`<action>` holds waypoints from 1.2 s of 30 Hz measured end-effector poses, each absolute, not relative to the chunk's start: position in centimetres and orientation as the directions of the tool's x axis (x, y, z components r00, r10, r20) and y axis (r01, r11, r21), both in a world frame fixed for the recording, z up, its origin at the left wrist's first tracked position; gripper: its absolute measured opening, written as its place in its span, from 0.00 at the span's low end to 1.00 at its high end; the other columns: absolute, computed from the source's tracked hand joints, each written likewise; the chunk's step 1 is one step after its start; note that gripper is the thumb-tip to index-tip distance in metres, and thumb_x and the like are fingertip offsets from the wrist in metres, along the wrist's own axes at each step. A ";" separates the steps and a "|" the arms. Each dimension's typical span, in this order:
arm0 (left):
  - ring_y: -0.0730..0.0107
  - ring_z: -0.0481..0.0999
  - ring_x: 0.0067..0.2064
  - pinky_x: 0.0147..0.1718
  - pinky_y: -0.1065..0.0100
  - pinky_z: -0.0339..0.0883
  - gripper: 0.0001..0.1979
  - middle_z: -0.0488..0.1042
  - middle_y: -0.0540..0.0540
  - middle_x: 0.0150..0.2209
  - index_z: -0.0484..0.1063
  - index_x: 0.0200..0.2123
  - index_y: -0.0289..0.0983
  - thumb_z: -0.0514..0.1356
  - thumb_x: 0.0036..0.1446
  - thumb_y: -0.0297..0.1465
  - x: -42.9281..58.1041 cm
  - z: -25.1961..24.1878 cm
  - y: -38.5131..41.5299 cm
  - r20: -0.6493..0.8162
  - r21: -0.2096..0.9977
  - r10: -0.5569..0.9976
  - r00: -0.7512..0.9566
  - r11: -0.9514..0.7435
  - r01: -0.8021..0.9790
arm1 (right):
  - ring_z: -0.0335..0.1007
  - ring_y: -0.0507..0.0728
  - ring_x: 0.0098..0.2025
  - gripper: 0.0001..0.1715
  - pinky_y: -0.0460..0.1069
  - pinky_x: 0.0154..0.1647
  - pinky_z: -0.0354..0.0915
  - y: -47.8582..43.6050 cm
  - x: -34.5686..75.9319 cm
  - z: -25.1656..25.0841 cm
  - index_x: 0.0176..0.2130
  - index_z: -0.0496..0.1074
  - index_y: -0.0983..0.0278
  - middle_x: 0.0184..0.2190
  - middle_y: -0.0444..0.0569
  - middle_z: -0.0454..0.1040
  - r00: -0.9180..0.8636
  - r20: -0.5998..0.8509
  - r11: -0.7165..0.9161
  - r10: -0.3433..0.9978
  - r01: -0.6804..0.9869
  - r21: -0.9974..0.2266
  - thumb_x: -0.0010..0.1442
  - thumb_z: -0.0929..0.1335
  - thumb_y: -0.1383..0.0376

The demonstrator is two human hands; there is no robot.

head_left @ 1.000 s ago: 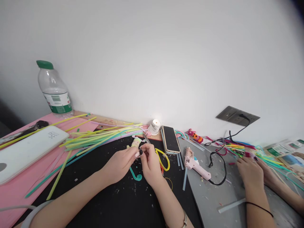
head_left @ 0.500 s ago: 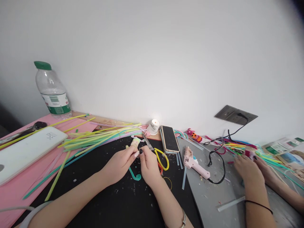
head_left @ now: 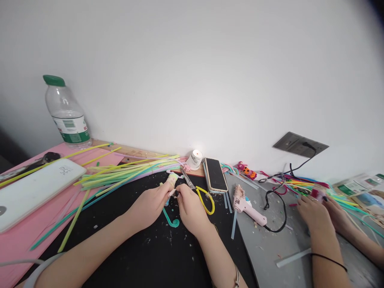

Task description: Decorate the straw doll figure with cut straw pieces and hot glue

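Observation:
A small pale yellow-green pipe-cleaner figure point(head_left: 172, 178) with thin lilac ends at its top is pinched in the fingers of my left hand point(head_left: 150, 206). Close beside it, my right hand point(head_left: 191, 209) has its thumb and fingers pressed together; what lies between them is hidden. Below and between both hands, a teal pipe cleaner point(head_left: 171, 220) with a curled end shows against the black mat point(head_left: 150, 256); its upper end is out of sight. Yellow-handled scissors point(head_left: 207, 200) lie just beyond my right hand, blades towards the wall.
Pipe cleaners point(head_left: 120, 178) lie bundled at left, near a white power bank point(head_left: 39, 192) and a bottle point(head_left: 67, 116). A paper cup point(head_left: 195, 160), a phone point(head_left: 216, 175) and a pink glue gun point(head_left: 249, 210) with cord sit to the right. Another person's hands point(head_left: 318, 214) work at far right.
My right hand's fingers have shifted slightly around the pinch beside the figure. The whole view has moved a little. The other person's hands have shifted slightly.

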State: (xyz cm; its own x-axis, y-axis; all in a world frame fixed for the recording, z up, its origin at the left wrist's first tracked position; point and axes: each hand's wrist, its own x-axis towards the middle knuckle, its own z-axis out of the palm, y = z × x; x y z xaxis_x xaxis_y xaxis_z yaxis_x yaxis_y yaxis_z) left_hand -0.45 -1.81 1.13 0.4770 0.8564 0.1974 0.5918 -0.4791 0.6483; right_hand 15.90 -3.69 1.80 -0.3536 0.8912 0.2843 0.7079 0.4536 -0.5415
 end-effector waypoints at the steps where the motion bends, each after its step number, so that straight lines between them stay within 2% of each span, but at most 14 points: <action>1: 0.68 0.66 0.26 0.25 0.70 0.53 0.12 0.66 0.50 0.26 0.60 0.35 0.39 0.40 0.64 0.34 -0.5 1.2 -1.8 0.188 0.636 0.856 0.482 -0.480 0.605 | 0.62 0.54 0.32 0.10 0.47 0.32 0.58 -3.7 15.9 1.9 0.36 0.61 0.63 0.32 0.47 0.65 -0.356 0.286 0.457 0.890 0.709 -0.537 0.63 0.55 0.71; 7: 0.68 0.66 0.26 0.25 0.69 0.54 0.12 0.65 0.50 0.26 0.58 0.32 0.39 0.40 0.64 0.33 -0.4 1.2 -2.1 0.155 0.632 0.868 0.472 -0.455 0.628 | 0.62 0.54 0.32 0.09 0.46 0.32 0.57 -3.7 15.9 2.1 0.34 0.61 0.63 0.30 0.47 0.65 -0.377 0.319 0.493 0.870 0.682 -0.540 0.62 0.55 0.72; 13: 0.66 0.68 0.28 0.28 0.69 0.56 0.12 0.66 0.48 0.28 0.58 0.32 0.39 0.40 0.63 0.32 -0.2 1.0 -2.0 0.159 0.642 0.872 0.464 -0.448 0.622 | 0.60 0.54 0.30 0.09 0.47 0.29 0.55 -3.9 15.4 2.1 0.32 0.60 0.63 0.29 0.47 0.64 -0.355 0.329 0.476 0.875 0.750 -0.459 0.61 0.56 0.73; 21: 0.68 0.67 0.28 0.27 0.69 0.57 0.14 0.67 0.49 0.27 0.61 0.34 0.38 0.39 0.64 0.34 -0.6 1.1 -1.6 0.200 0.647 0.831 0.518 -0.510 0.567 | 0.65 0.55 0.33 0.09 0.47 0.33 0.58 -4.0 15.6 2.4 0.39 0.61 0.63 0.34 0.48 0.67 -0.324 0.239 0.403 0.915 0.737 -0.542 0.63 0.56 0.71; 28: 0.68 0.67 0.28 0.28 0.69 0.57 0.13 0.67 0.49 0.28 0.60 0.33 0.38 0.39 0.64 0.33 -0.7 1.0 -1.4 0.178 0.633 0.824 0.537 -0.514 0.579 | 0.64 0.54 0.31 0.10 0.46 0.31 0.58 -3.9 15.9 2.4 0.35 0.62 0.63 0.29 0.47 0.67 -0.346 0.252 0.428 0.904 0.736 -0.524 0.63 0.56 0.72; 36: 0.68 0.67 0.29 0.30 0.69 0.58 0.14 0.68 0.50 0.27 0.60 0.31 0.39 0.40 0.64 0.35 -1.1 1.2 -1.3 0.146 0.654 0.822 0.550 -0.498 0.570 | 0.63 0.54 0.30 0.09 0.46 0.30 0.57 -4.0 15.8 2.5 0.34 0.63 0.63 0.29 0.46 0.66 -0.338 0.265 0.429 0.903 0.727 -0.536 0.62 0.57 0.72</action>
State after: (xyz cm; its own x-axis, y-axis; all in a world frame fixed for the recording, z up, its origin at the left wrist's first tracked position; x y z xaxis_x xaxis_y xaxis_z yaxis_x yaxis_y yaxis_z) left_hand -1.12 -1.29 1.18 0.5504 0.8221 0.1458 0.5702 -0.4976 0.6537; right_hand 15.78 -4.03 2.50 -0.3377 0.9033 0.2648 0.7270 0.4290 -0.5362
